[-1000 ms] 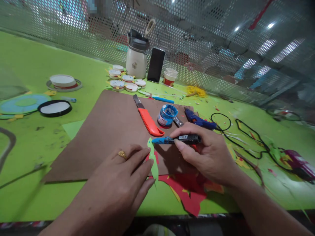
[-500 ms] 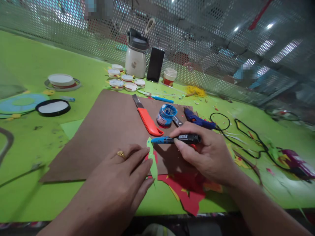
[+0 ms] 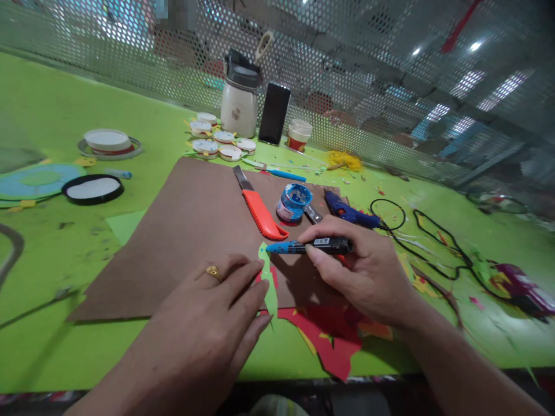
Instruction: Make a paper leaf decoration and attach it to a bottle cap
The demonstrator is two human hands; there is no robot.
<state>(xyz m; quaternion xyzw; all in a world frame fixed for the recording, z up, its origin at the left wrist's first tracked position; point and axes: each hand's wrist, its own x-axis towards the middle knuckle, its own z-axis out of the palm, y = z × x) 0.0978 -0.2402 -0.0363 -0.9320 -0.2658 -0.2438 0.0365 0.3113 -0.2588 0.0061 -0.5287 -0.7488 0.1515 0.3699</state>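
Observation:
My left hand (image 3: 208,315) lies flat on a brown cardboard sheet (image 3: 186,231), its fingertips pressing down a thin green paper cutout (image 3: 269,286). My right hand (image 3: 368,271) grips a black pen smeared with blue paint (image 3: 310,247), with the pen's tip touching the top of the green cutout. A small jar of blue paint (image 3: 293,202) stands open just beyond the pen. Red paper scraps (image 3: 329,341) lie under my right wrist.
An orange utility knife (image 3: 260,211), a blue glue gun (image 3: 349,212) with black cord (image 3: 433,242), round white lids (image 3: 219,144), a white flask (image 3: 240,98), a phone (image 3: 274,114) and a small pot (image 3: 299,134) sit on the green table before a perforated metal screen (image 3: 368,86).

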